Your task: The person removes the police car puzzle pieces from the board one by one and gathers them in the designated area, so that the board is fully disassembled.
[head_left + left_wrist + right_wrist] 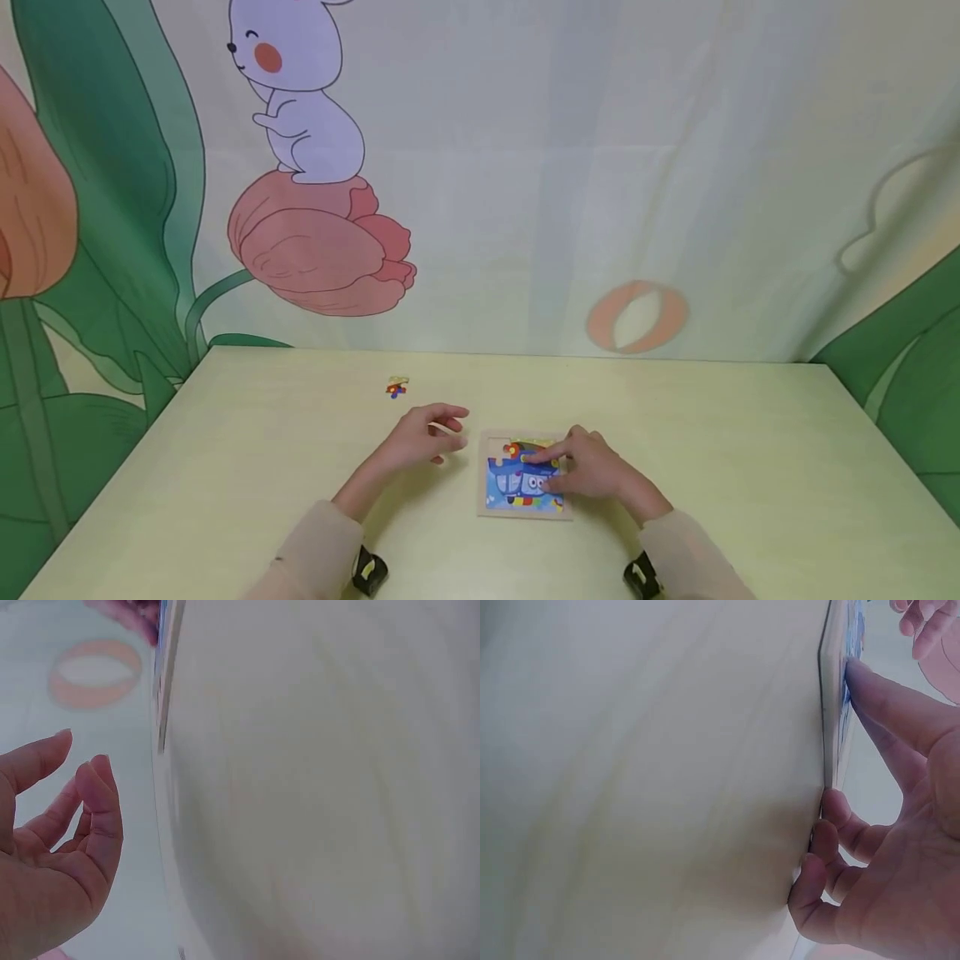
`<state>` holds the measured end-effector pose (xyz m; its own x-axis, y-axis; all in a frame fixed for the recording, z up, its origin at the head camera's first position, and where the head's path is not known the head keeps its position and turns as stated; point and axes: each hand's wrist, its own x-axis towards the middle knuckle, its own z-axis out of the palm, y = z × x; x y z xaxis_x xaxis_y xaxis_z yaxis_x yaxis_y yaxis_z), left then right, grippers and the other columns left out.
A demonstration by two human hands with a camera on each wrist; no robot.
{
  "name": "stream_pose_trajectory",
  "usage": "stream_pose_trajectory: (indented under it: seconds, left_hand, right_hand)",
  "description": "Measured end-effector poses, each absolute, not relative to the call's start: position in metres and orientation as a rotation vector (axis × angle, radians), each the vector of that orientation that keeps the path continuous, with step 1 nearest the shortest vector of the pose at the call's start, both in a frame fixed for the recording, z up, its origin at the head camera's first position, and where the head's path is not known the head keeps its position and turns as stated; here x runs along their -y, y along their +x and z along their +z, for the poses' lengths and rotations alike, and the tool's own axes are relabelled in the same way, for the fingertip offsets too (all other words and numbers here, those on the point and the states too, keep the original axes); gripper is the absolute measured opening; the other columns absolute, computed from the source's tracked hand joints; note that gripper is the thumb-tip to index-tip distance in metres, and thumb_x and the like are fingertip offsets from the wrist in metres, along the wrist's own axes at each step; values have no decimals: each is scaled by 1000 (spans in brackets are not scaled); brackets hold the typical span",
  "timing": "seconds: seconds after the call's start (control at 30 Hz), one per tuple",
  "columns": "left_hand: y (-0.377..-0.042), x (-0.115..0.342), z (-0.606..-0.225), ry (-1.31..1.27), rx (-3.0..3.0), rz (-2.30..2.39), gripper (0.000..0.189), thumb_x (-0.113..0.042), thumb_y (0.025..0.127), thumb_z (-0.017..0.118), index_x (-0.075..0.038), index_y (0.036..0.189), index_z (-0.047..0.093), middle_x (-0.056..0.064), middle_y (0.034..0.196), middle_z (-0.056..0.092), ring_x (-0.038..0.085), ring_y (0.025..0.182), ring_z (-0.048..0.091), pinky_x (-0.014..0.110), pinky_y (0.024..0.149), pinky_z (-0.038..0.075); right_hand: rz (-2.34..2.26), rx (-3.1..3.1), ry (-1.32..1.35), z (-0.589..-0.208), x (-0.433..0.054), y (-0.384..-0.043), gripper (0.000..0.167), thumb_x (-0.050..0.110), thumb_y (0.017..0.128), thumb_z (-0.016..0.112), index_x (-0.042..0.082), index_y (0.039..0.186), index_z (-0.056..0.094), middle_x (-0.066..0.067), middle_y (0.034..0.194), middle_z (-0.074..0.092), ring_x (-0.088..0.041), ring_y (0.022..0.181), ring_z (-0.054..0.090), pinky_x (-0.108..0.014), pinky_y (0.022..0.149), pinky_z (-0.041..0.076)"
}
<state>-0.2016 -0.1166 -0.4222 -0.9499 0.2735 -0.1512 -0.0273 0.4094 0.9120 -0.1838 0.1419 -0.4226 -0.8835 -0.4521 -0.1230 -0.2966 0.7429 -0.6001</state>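
Touched the picture puzzle (517,482) with extended thumb and index finger of the right hand (600,468); rested its other, curled fingers by the wooden frame (482,487); held the left hand (422,437) just left of it, in the air, loosely bent, with a narrow gap between thumb and fingers; had the puzzle flat on the table (225,467), between both hands; had a small coloured piece (397,388) farther back, beyond the left hand.

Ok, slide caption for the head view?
Right hand on a puzzle, left hand beside it, loose piece farther back.
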Motion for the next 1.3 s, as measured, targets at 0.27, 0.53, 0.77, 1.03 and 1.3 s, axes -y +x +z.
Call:
stream_pose_trajectory:
  seconds: [0.27,0.53,0.77,1.03,1.3]
  left_hand:
    - [-193,80,-421,315,-2336,1462,37,-8,81,67,-3,117,58,7,93,57,15,71,54,26,55,49]
    - [-194,65,-422,295,-2383,1347,35,-8,79,68,-2,112,59,5,87,58,16,70,52,25,55,47]
    - [-197,57,-426,239,-2479,1296,33,-7,76,71,-2,108,60,5,83,56,17,73,51,24,56,47]
    - [-198,50,-428,210,-2611,1234,30,-9,73,74,-2,99,62,3,78,55,16,72,50,24,62,45]
    - [-196,42,-427,144,-2691,1182,28,-10,70,77,-1,92,62,4,76,54,17,71,50,28,65,45]
  right_hand:
    - [-879,-2675,-613,-422,-147,-186,43,20,72,76,17,114,66,-6,83,45,-19,75,33,-29,62,25]
    - [-862,-2676,-525,-425,-146,-186,57,24,72,77,17,125,57,-6,89,47,-20,82,41,-31,66,33]
    - [-866,-2680,-524,-425,-147,-186,57,23,72,77,16,124,58,-6,88,46,-19,82,41,-30,65,31]
    - [-875,-2668,-524,-425,-148,-186,57,23,72,77,15,124,57,-5,85,44,-20,77,34,-30,62,25]
    - [-885,-2667,-511,-425,-149,-186,57,23,71,78,15,124,58,-5,83,42,-20,76,34,-30,62,25]
